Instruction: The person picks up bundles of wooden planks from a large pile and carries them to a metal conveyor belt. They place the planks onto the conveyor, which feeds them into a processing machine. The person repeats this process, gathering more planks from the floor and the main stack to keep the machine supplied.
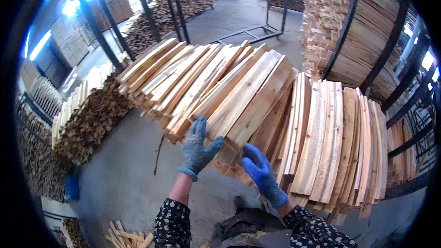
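Note:
My left hand [199, 148], in a dusty blue-green knit glove, has its fingers and thumb spread. It lies at the near ends of several pale wooden boards [242, 95], at the lower left of that bundle. My right hand [265, 173], in a brighter blue glove, stretches its fingers toward the bundle's near right corner; contact is hard to make out. Neither hand is wrapped round a board. More boards [181, 76] lean in a fanned row to the left, and other upright boards [319, 142] stand packed close to the right hand.
Dark metal posts [342, 30] rise at the right beside a tall wood stack [324, 18]. A flat metal rack frame [259, 33] sits beyond the boards. Wood piles [94, 119] line the left, with a blue container [72, 187]. Loose sticks [130, 237] lie at lower left.

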A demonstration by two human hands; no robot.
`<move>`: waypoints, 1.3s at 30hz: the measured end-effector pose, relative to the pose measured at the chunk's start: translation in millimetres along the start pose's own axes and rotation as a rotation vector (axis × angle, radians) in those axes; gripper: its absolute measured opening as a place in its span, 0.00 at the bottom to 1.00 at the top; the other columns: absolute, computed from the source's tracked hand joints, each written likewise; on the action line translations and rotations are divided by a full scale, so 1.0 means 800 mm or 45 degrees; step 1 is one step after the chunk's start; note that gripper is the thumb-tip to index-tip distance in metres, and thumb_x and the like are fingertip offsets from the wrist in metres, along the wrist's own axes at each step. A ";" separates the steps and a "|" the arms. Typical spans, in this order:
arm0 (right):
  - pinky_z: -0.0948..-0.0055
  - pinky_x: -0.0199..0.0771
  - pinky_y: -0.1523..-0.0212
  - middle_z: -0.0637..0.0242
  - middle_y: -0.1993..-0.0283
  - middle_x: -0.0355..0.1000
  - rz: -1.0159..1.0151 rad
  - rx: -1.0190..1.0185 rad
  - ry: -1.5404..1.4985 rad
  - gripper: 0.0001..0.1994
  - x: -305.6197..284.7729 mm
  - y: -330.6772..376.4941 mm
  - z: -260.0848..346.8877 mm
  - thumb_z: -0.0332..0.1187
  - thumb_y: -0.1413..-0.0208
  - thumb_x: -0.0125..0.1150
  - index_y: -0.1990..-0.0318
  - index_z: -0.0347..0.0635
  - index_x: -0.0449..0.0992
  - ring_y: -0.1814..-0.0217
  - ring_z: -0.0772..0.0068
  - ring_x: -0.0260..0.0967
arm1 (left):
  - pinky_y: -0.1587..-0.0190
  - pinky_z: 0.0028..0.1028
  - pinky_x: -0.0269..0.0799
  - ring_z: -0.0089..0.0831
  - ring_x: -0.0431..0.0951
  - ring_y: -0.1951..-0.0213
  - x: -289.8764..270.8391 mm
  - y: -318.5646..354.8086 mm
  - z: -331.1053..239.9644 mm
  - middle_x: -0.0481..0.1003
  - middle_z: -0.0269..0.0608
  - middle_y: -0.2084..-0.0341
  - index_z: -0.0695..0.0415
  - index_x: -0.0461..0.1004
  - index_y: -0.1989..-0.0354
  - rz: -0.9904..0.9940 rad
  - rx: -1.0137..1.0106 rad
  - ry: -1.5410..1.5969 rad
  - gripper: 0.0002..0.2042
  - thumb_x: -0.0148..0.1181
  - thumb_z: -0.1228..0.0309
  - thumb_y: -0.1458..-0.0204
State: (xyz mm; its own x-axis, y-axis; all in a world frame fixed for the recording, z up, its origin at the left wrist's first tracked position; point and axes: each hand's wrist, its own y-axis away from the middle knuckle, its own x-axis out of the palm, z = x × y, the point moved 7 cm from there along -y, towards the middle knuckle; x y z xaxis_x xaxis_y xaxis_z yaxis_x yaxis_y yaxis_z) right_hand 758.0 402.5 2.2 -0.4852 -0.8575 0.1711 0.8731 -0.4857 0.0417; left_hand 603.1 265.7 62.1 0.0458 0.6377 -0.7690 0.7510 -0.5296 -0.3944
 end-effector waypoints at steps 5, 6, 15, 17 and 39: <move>0.71 0.70 0.49 0.59 0.48 0.68 -0.304 0.006 0.148 0.28 -0.033 -0.062 -0.006 0.36 0.45 0.60 0.39 0.35 0.61 0.50 0.71 0.67 | 0.49 0.41 0.70 0.51 0.71 0.48 0.010 -0.035 -0.014 0.67 0.58 0.47 0.62 0.56 0.36 0.241 0.026 -0.006 0.42 0.63 0.48 0.54; 0.71 0.70 0.49 0.59 0.48 0.68 -0.335 0.083 0.049 0.29 -0.033 -0.067 -0.008 0.37 0.45 0.60 0.39 0.35 0.61 0.50 0.71 0.67 | 0.50 0.41 0.71 0.52 0.72 0.49 0.011 -0.038 -0.017 0.67 0.58 0.47 0.63 0.56 0.36 0.310 0.045 -0.002 0.42 0.63 0.48 0.55; 0.71 0.74 0.53 0.61 0.48 0.69 -0.350 0.243 -0.447 0.24 -0.004 -0.087 -0.010 0.36 0.42 0.58 0.40 0.39 0.62 0.51 0.69 0.70 | 0.69 0.21 0.74 0.22 0.74 0.69 0.076 -0.032 -0.020 0.73 0.41 0.63 0.63 0.62 0.42 1.382 -0.771 1.306 0.29 0.66 0.63 0.49; 0.71 0.73 0.51 0.61 0.45 0.68 -0.294 0.015 -0.022 0.23 -0.005 -0.077 0.007 0.33 0.40 0.55 0.39 0.37 0.61 0.47 0.69 0.69 | 0.69 0.20 0.73 0.23 0.74 0.68 0.051 -0.043 -0.026 0.73 0.41 0.65 0.60 0.64 0.43 1.416 -0.903 1.500 0.26 0.65 0.66 0.49; 0.63 0.52 0.32 0.50 0.34 0.56 -0.992 0.014 0.856 0.33 0.014 -0.097 0.013 0.41 0.44 0.61 0.36 0.33 0.57 0.30 0.59 0.51 | 0.64 0.28 0.79 0.34 0.79 0.61 -0.094 -0.212 0.304 0.73 0.47 0.56 0.65 0.69 0.49 0.216 0.376 0.821 0.20 0.59 0.77 0.52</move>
State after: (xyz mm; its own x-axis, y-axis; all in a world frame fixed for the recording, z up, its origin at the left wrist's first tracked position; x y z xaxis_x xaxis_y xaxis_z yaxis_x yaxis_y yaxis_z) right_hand 685.6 432.5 11.5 -0.8404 -0.2244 -0.4934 0.3034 -0.9490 -0.0851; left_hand 311.7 171.4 64.5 0.5931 0.6878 -0.4184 0.4942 -0.7214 -0.4852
